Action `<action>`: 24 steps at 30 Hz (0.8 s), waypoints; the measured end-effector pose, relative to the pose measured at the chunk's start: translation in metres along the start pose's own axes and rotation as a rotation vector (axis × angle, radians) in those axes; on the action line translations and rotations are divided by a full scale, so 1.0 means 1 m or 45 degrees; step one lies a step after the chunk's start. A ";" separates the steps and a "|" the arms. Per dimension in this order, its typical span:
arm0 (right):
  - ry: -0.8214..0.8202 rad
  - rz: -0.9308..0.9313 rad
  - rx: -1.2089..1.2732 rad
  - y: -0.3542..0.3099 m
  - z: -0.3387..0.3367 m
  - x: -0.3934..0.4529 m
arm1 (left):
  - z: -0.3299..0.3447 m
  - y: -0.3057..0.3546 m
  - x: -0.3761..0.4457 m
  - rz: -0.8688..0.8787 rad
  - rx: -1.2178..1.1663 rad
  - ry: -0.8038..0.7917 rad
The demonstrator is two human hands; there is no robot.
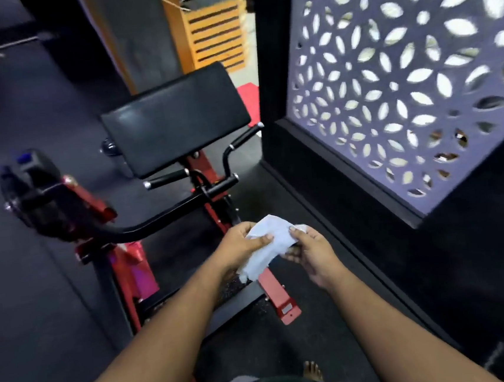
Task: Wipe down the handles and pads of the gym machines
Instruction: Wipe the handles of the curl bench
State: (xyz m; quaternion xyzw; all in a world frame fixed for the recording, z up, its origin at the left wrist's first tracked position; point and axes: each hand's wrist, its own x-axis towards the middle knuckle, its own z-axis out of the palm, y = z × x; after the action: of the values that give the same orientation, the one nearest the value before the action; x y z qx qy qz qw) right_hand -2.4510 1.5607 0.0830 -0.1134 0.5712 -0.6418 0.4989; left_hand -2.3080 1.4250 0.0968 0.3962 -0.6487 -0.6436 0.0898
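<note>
Both your hands meet at the middle of the frame over the machine's red steel base rail (277,293): your left hand (243,244) pinches one edge of the crumpled white cloth (268,246) between thumb and fingers, and your right hand (310,250) curls round the opposite edge, so the cloth is held between them, touching nothing on the machine. The work lies ahead of you and above the hands. Nearest are the short black foam-gripped handles (168,179) on the curved bar, one to the left of the red post, one (221,184) just right of it, and a third (244,137) angling up toward the patterned cut-out screen (403,83). Their long axes run roughly left to right across your reach. Beyond them sits the rectangular black vinyl arm pad (176,118), tilted, its long side also crosswise. Your left hand looks slightly nearer the left grip, your right nearer the right pair; the likely next move is a forward reach with the cloth wrapped around a grip.
</note>
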 end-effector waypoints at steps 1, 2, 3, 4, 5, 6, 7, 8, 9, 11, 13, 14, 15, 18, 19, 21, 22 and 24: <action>-0.023 -0.005 0.005 -0.004 0.004 0.004 | -0.004 -0.004 -0.001 -0.029 0.037 0.004; -0.056 -0.010 0.013 -0.007 0.008 0.010 | -0.010 -0.008 -0.003 -0.066 0.089 0.013; -0.104 -0.001 0.036 -0.009 0.012 0.014 | -0.015 -0.011 -0.005 -0.095 0.099 0.040; -0.136 0.029 0.054 -0.011 0.016 0.018 | -0.018 -0.014 -0.007 -0.114 0.051 0.069; -0.166 0.105 0.082 -0.012 0.021 0.023 | -0.021 -0.016 -0.010 -0.116 -0.067 0.111; -0.196 0.194 0.072 -0.012 0.026 0.028 | -0.022 -0.016 -0.013 -0.108 -0.224 0.153; -0.235 0.276 0.013 -0.010 0.032 0.032 | -0.024 -0.016 -0.015 -0.098 -0.384 0.196; -0.283 0.336 -0.094 -0.007 0.037 0.036 | -0.026 -0.017 -0.015 -0.091 -0.497 0.236; -0.332 0.373 -0.188 -0.005 0.040 0.038 | -0.028 -0.019 -0.014 -0.090 -0.561 0.275; -0.403 0.382 -0.296 0.001 0.047 0.045 | -0.035 -0.021 -0.012 -0.088 -0.590 0.347; -0.377 0.343 -0.283 0.001 0.057 0.052 | -0.046 -0.024 -0.011 -0.070 -0.568 0.397; -0.334 0.329 -0.246 0.000 0.061 0.054 | -0.051 -0.026 -0.010 -0.060 -0.559 0.416; -0.287 0.315 -0.201 -0.002 0.066 0.057 | -0.057 -0.027 -0.009 -0.055 -0.566 0.435; -0.217 0.204 -0.215 -0.009 0.084 0.065 | -0.076 -0.032 -0.002 -0.015 -0.512 0.512; -0.190 0.149 -0.245 -0.010 0.088 0.068 | -0.082 -0.034 0.002 0.010 -0.468 0.547; -0.106 0.002 -0.394 -0.009 0.097 0.077 | -0.095 -0.037 0.011 0.049 -0.355 0.598; -0.063 -0.077 -0.496 -0.006 0.101 0.084 | -0.103 -0.039 0.015 0.044 -0.290 0.623; -0.023 -0.195 -0.643 -0.002 0.102 0.097 | -0.114 -0.041 0.021 0.042 -0.200 0.647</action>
State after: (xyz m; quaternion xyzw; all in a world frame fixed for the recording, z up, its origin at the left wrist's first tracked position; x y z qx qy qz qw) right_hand -2.4251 1.4217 0.0763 -0.2828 0.6986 -0.5138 0.4099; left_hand -2.2340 1.3304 0.0688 0.5263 -0.5598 -0.5703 0.2906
